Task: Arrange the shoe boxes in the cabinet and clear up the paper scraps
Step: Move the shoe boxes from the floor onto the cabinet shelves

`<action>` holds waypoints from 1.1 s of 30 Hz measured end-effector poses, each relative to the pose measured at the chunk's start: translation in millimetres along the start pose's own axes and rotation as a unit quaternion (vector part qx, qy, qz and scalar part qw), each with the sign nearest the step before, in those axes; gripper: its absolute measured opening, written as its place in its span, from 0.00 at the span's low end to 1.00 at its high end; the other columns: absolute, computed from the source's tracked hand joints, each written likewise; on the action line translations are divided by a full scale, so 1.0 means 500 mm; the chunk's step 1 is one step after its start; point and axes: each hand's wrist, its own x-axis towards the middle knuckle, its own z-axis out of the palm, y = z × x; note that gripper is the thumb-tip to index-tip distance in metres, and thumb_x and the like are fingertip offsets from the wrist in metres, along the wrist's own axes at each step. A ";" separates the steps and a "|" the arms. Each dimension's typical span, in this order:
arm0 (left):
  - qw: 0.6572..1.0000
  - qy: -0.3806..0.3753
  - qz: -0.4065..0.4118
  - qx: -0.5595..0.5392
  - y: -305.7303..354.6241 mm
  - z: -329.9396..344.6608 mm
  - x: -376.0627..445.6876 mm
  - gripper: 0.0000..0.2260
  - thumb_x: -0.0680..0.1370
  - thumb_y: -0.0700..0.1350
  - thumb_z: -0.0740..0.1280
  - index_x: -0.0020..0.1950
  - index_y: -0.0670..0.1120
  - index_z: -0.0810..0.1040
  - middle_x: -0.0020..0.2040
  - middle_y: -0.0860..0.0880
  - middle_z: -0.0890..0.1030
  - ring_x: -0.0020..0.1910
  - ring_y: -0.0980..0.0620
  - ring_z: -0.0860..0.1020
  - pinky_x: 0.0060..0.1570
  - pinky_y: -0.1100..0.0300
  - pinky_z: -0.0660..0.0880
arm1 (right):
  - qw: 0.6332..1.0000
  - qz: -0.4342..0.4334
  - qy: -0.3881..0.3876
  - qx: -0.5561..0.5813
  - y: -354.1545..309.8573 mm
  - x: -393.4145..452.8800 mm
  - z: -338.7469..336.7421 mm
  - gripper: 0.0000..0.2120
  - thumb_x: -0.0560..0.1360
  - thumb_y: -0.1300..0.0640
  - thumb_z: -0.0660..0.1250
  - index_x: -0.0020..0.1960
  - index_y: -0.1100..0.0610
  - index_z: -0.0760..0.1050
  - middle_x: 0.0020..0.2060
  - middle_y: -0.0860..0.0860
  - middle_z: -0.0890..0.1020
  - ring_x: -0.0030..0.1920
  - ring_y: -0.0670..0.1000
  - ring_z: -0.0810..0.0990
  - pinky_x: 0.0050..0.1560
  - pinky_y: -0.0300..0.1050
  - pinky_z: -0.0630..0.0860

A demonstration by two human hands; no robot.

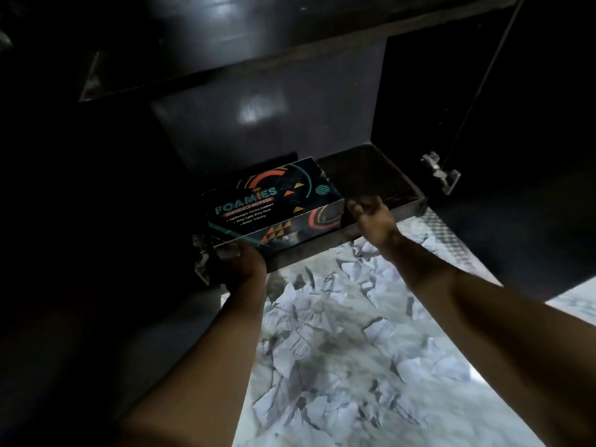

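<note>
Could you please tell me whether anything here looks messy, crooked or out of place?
Yes. Torn paper scraps litter the floor below the cabinet shelf. The shoe box sits askew on that shelf, its near corner overhanging the edge.

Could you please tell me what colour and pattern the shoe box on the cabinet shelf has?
Black shoe box with teal lettering, orange arcs and triangles; clearest in the head view.
</note>
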 end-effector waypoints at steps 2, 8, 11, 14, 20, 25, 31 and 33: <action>0.999 -0.036 0.014 0.023 0.012 0.013 -0.065 0.24 0.83 0.52 0.64 0.72 0.35 0.72 0.71 0.34 0.74 0.69 0.36 0.74 0.66 0.50 0.70 | 1.000 -0.019 -0.016 -0.001 -0.003 -0.066 -0.067 0.10 0.81 0.57 0.64 0.61 0.56 0.79 0.62 0.62 0.82 0.64 0.62 0.80 0.66 0.57 0.74; 0.907 -0.359 0.144 0.167 -0.025 0.151 -0.255 0.16 0.63 0.61 0.65 0.42 0.51 0.78 0.42 0.44 0.83 0.46 0.39 0.83 0.49 0.48 0.78 | 0.998 0.009 -0.040 0.048 0.008 -0.291 -0.287 0.12 0.81 0.62 0.66 0.64 0.55 0.75 0.50 0.57 0.87 0.48 0.52 0.84 0.42 0.32 0.75; 0.829 -0.474 0.187 0.230 -0.012 0.188 -0.434 0.11 0.70 0.58 0.68 0.46 0.52 0.80 0.42 0.50 0.84 0.48 0.41 0.85 0.44 0.56 0.76 | 0.999 0.022 0.024 0.006 0.072 -0.420 -0.405 0.16 0.80 0.53 0.70 0.67 0.53 0.74 0.49 0.51 0.87 0.51 0.49 0.84 0.55 0.40 0.78; 0.758 -0.565 0.207 0.249 -0.053 0.224 -0.585 0.04 0.81 0.44 0.67 0.51 0.46 0.81 0.43 0.47 0.82 0.43 0.46 0.82 0.36 0.66 0.76 | 0.989 0.067 0.135 -0.005 0.176 -0.570 -0.499 0.13 0.80 0.52 0.70 0.64 0.51 0.77 0.47 0.44 0.85 0.48 0.41 0.83 0.56 0.41 0.77; 0.597 -0.686 0.232 0.344 -0.226 0.256 -0.828 0.05 0.82 0.48 0.66 0.49 0.53 0.82 0.46 0.49 0.84 0.50 0.43 0.85 0.55 0.50 0.79 | 0.917 0.170 0.359 -0.032 0.370 -0.914 -0.589 0.06 0.79 0.59 0.68 0.55 0.51 0.78 0.48 0.49 0.84 0.47 0.50 0.84 0.48 0.50 0.82; 0.505 -0.747 0.230 0.365 -0.348 0.218 -1.007 0.08 0.81 0.52 0.67 0.57 0.52 0.80 0.57 0.49 0.83 0.55 0.48 0.82 0.58 0.51 0.77 | 0.787 0.269 0.545 -0.111 0.451 -1.138 -0.611 0.10 0.77 0.52 0.68 0.58 0.49 0.78 0.55 0.48 0.78 0.57 0.55 0.79 0.56 0.54 0.79; 0.470 -0.743 0.211 0.427 -0.440 0.176 -1.089 0.24 0.80 0.57 0.65 0.74 0.53 0.64 0.66 0.51 0.78 0.62 0.46 0.79 0.60 0.48 0.77 | 0.641 0.490 0.588 0.064 0.544 -1.287 -0.600 0.38 0.69 0.39 0.71 0.73 0.56 0.70 0.68 0.59 0.77 0.68 0.62 0.75 0.68 0.60 0.73; 0.474 -0.734 0.206 0.442 -0.438 0.169 -1.084 0.25 0.81 0.57 0.64 0.75 0.52 0.64 0.67 0.50 0.78 0.63 0.45 0.78 0.63 0.47 0.77 | 0.655 0.494 0.557 0.129 0.561 -1.287 -0.584 0.34 0.69 0.39 0.70 0.70 0.56 0.72 0.63 0.56 0.81 0.62 0.61 0.79 0.64 0.61 0.77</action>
